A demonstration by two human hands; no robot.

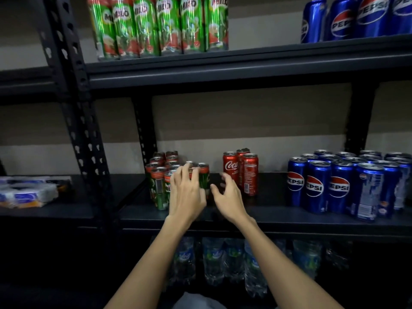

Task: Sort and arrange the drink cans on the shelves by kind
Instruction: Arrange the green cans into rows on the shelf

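Note:
On the middle shelf stand several green Milo cans at the left, three red Coca-Cola cans in the middle and several blue Pepsi cans at the right. My left hand lies against the front Milo cans with its fingers spread over their tops. My right hand hovers between the Milo and Coca-Cola cans, fingers loosely curved and holding nothing. On the upper shelf are a row of Milo cans and some Pepsi cans.
A black perforated upright stands left of the cans. Wrapped packs lie on the neighbouring shelf at the far left. Water bottles fill the shelf below. A bare stretch of shelf lies between the Coca-Cola and Pepsi cans.

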